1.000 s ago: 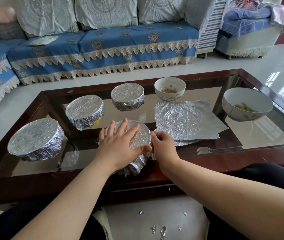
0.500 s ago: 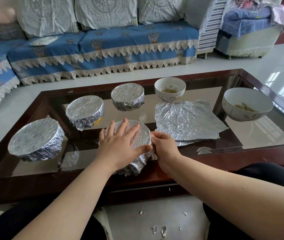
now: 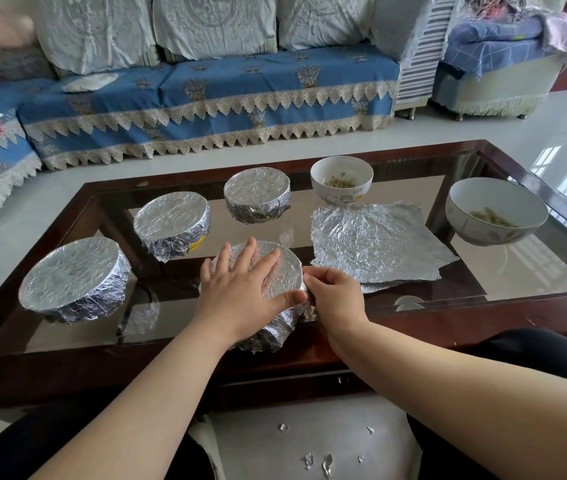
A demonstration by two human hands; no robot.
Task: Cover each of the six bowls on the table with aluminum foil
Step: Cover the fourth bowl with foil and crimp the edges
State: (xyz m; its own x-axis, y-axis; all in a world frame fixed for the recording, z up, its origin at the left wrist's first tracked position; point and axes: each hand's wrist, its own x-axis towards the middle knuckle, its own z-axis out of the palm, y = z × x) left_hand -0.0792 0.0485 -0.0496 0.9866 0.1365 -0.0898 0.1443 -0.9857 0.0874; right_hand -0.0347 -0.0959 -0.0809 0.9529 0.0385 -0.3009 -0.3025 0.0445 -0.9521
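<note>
Three bowls wrapped at nine to twelve; my left hand [image 3: 240, 289] lies flat on the fourth bowl [image 3: 275, 271], right hand [image 3: 335, 299] pinching its foil. Two bowls remain at one to two.

The left hand [image 3: 240, 292] hides much of the near foil-covered bowl [image 3: 285, 271]; its contents cannot be seen.

Bare glass lies between foil sheets [image 3: 375, 242] and large open bowl [image 3: 495, 211], seemingly passable.

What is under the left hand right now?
The left hand presses flat on a foil-wrapped bowl; the right hand pinches foil at its side. Its contents are hidden.
</note>
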